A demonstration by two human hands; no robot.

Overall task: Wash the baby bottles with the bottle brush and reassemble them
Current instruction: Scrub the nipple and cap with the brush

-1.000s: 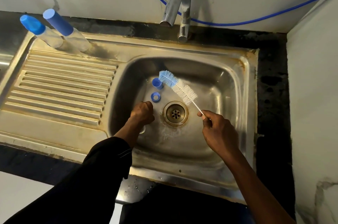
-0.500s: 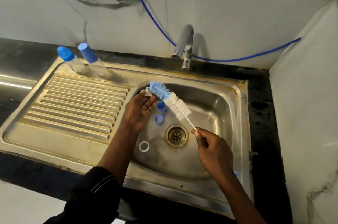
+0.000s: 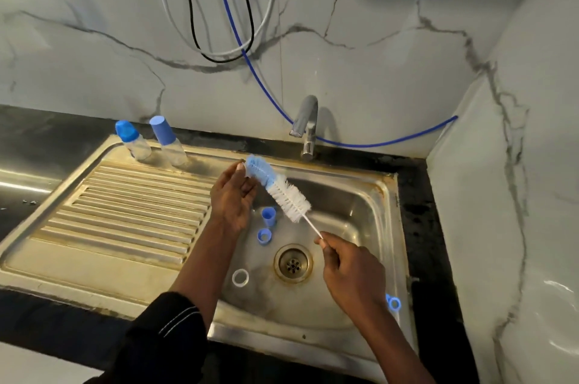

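My right hand (image 3: 351, 270) grips the thin white handle of the bottle brush (image 3: 282, 189), which slants up to the left over the sink basin (image 3: 354, 217). My left hand (image 3: 232, 202) is raised at the basin's left edge. Its thumb and curled fingers close on the brush's blue tip and what looks like a small pale piece, mostly hidden. Two baby bottles (image 3: 133, 140) (image 3: 169, 142) with blue caps stand at the back of the drainboard. A blue cap (image 3: 268, 217), a blue ring (image 3: 263, 236) and a white ring (image 3: 240, 277) lie in the basin.
The drain (image 3: 293, 263) sits in the basin's middle, and the faucet (image 3: 305, 120) stands behind it with no water running. Another blue ring (image 3: 393, 302) lies at the sink's right rim. The ribbed drainboard (image 3: 125, 205) extends left. Hoses hang on the marble wall.
My left hand rose from the basin floor to the brush's blue tip, carrying a small pale piece. The brush lifted with my right hand. My view tilted up toward the wall.
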